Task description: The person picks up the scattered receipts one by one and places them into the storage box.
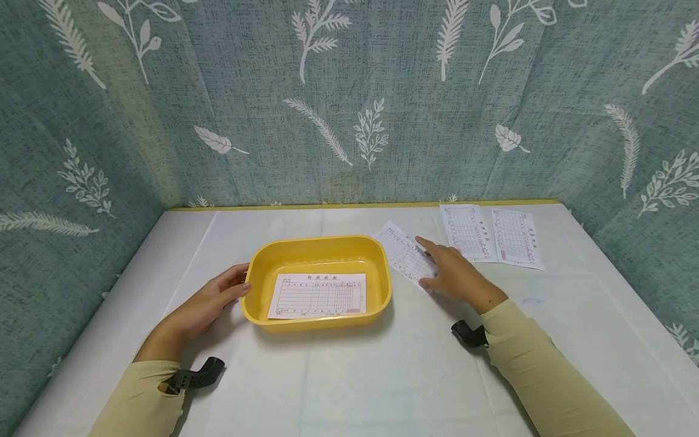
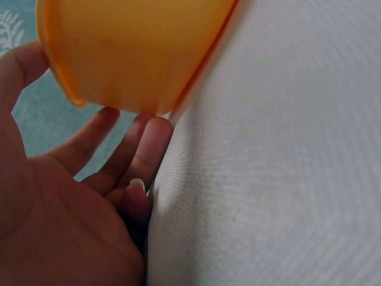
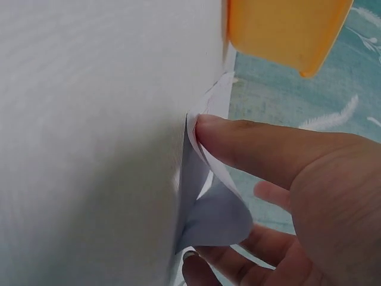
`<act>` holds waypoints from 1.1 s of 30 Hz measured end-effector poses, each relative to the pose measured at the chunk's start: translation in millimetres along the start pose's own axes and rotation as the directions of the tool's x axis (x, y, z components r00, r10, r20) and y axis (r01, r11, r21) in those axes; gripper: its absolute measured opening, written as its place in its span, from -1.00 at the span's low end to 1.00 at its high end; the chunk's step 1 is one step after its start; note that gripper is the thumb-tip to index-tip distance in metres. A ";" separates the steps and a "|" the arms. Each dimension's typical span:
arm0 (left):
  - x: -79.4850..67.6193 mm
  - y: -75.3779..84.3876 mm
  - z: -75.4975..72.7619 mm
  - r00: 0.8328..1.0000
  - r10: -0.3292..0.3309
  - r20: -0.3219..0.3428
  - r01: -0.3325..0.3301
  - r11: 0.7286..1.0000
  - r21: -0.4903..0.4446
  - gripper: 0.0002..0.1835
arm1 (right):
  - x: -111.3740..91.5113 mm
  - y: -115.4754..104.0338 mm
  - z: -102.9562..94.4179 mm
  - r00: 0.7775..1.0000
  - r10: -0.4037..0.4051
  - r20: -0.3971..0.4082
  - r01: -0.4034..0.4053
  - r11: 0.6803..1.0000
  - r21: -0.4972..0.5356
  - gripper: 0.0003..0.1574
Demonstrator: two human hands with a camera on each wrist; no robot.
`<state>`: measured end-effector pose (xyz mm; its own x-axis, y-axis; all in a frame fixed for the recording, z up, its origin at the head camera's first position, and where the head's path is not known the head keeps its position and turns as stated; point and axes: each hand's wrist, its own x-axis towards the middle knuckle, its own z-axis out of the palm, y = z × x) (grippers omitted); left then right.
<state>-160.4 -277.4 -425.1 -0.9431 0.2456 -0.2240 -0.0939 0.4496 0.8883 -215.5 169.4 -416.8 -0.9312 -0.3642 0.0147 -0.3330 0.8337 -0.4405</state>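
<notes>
A yellow plastic tray [image 1: 317, 243] stands on the table with a printed receipt slip [image 1: 319, 296] lying flat in it. My left hand [image 1: 215, 300] is at the tray's left end. In the left wrist view, its thumb and fingertips touch the tray's outer wall [image 2: 131, 65], fingers loosely bent. Right of the tray, my right hand [image 1: 455, 273] pinches a second receipt slip [image 1: 401, 252] that lies slantwise on the table. The right wrist view shows this slip's edge [image 3: 223, 217] buckled up between thumb and fingers.
Two more receipt slips, one [image 1: 466, 230] beside the other [image 1: 517, 237], lie at the back right of the white-covered table [image 1: 349, 382]. A green leaf-patterned cloth [image 1: 246, 91] walls the back and sides. Black straps [image 1: 469, 334] circle both wrists.
</notes>
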 end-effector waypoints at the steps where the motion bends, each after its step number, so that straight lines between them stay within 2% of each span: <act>1: -0.1 0.1 0.0 1.000 0.001 0.000 -0.001 1.000 0.002 -0.37 | 0.1 -0.1 0.1 1.000 -0.001 0.003 0.001 1.000 0.005 0.13; 11: 0.4 -1.1 -1.8 1.000 0.018 0.006 -0.018 1.000 0.012 -0.37 | 0.6 -0.2 -0.4 1.000 -0.022 0.011 0.022 1.000 -0.002 0.03; 20: -0.1 -0.9 -1.8 1.000 0.007 0.012 -0.007 1.000 0.010 -0.36 | 0.2 0.3 1.8 0.999 0.035 0.037 -0.035 0.999 0.000 -0.04; 29: -0.3 -1.7 -2.7 1.000 0.012 0.014 -0.013 1.000 0.021 -0.37 | 0.2 0.0 1.5 0.998 0.044 0.051 -0.046 0.998 0.031 -0.03; 33: 0.2 -1.9 -3.3 1.000 0.016 0.013 -0.016 0.999 0.039 -0.39 | -1.1 -1.7 -0.7 0.998 0.049 0.032 -0.050 0.998 0.031 -0.06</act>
<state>-161.4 -281.1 -425.5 -0.9403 0.2637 -0.2153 -0.0662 0.4788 0.8755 -214.0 168.6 -415.4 -0.9413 -0.3357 -0.0359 -0.2810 0.8378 -0.4682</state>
